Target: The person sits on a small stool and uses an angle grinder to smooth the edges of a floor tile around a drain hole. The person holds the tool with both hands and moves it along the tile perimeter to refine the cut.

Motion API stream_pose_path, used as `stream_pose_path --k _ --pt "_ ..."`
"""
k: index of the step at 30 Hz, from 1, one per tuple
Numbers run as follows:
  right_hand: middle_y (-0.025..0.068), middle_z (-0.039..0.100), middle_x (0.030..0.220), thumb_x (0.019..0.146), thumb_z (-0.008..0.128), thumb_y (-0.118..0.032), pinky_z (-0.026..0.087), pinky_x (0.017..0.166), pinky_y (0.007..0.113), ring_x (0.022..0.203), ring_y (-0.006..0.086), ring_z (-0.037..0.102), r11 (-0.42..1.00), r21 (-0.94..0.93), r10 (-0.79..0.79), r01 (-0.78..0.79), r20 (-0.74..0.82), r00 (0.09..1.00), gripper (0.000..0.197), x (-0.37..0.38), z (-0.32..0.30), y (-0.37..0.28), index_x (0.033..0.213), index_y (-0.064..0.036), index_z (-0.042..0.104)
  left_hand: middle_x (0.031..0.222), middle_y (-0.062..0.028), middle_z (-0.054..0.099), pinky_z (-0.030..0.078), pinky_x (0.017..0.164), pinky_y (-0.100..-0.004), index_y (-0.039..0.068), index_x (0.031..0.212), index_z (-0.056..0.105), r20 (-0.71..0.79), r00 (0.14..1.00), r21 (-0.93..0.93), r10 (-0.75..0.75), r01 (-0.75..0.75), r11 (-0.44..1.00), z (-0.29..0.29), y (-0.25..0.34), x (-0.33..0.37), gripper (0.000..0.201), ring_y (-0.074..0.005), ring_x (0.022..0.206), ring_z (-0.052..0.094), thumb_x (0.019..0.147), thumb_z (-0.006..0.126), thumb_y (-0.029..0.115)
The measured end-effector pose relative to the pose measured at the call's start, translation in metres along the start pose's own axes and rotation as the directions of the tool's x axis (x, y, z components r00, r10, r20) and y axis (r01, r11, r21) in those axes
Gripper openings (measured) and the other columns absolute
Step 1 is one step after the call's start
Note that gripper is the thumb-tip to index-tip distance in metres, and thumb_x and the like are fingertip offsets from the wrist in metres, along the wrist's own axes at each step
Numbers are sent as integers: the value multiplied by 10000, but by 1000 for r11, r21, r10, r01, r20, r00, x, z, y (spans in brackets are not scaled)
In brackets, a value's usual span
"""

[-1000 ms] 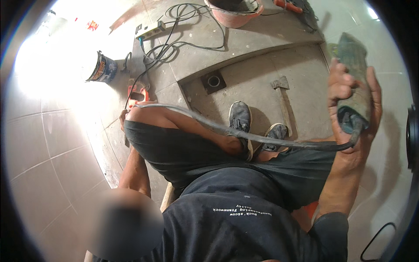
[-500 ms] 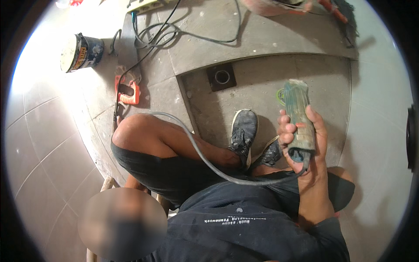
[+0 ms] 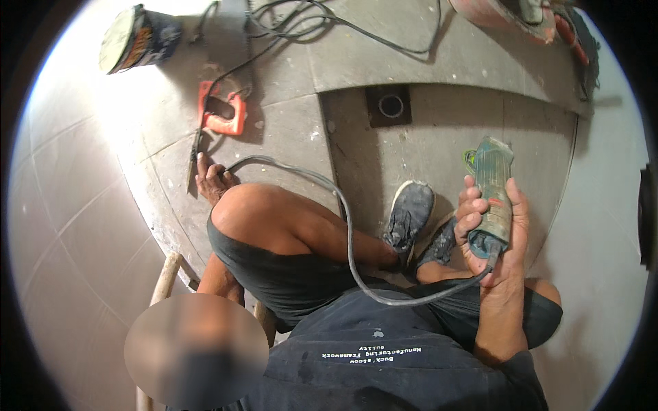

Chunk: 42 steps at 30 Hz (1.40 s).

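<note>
My right hand (image 3: 497,229) is wrapped round the body of a dusty green angle grinder (image 3: 492,185), its head pointing away from me. A small yellow-green ring (image 3: 470,161) shows at the left of that head. From the near end a grey power cord (image 3: 351,233) loops over my lap to the left. Beyond my left knee, my left hand (image 3: 215,183) is low at the floor, its fingers closed about the cord's dark end. Just past those fingers lie a black cable (image 3: 236,67) and the orange handle of a handsaw (image 3: 233,123).
A dark paint bucket (image 3: 161,35) stands at the far left. A sunken floor section holds a square drain (image 3: 391,106). A reddish tub (image 3: 504,17) sits at the far right, and a pale wooden frame (image 3: 164,281) is beside my left arm. Tiled walls flank both sides.
The view has shifted, so floor things sit further right and higher. My left hand, mostly hidden behind the knee before, now shows at the cord's end. The right hand still holds the angle grinder.
</note>
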State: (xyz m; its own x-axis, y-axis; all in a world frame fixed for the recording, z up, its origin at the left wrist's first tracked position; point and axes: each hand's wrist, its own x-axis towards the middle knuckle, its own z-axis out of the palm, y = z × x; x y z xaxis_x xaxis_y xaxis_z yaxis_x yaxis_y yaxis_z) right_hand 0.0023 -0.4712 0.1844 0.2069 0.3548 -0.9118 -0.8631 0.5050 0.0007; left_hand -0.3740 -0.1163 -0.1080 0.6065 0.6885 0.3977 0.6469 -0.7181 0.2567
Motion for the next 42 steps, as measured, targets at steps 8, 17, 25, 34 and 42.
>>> stream_pose_path --k 8,17,25,34,42 --pt "188 639 1006 986 755 -385 633 622 362 783 228 700 924 -383 89 17 258 962 576 -30 -42 17 1292 42 519 1634 -117 495 363 1193 -527 135 1201 612 69 997 114 47 -54 992 -3 -19 3 231 -273 1452 508 988 666 205" --pt "150 664 953 952 750 -333 659 615 370 746 224 712 858 -481 -68 178 236 969 546 -51 -107 34 1282 17 491 841 -148 753 522 685 -401 -3 894 721 342 912 139 -228 191 972 -95 27 147 341 -243 735 685 1056 650 288" --pt "144 687 934 937 744 -269 667 608 345 740 213 734 762 -551 -225 339 265 938 520 -19 -110 36 1268 25 472 1299 -192 712 540 983 -519 51 1233 730 693 254 -520 675 -471 712 -64 312 19 302 -400 1142 688 1017 594 213" --pt "108 694 856 882 793 -202 619 537 348 626 202 696 520 -779 -271 352 240 932 388 42 -96 63 1121 12 574 1145 -195 761 586 937 -469 19 1255 733 802 139 -595 581 285 752 11 293 -22 442 -282 1029 735 1020 689 391" --pt "202 721 1018 803 814 -240 612 638 382 822 241 747 96 -901 -415 423 350 840 566 129 -127 116 1205 99 603 1172 -215 677 565 970 -552 -32 1341 596 969 95 -63 228 987 -145 -31 294 27 518 -372 1099 678 1108 565 431"
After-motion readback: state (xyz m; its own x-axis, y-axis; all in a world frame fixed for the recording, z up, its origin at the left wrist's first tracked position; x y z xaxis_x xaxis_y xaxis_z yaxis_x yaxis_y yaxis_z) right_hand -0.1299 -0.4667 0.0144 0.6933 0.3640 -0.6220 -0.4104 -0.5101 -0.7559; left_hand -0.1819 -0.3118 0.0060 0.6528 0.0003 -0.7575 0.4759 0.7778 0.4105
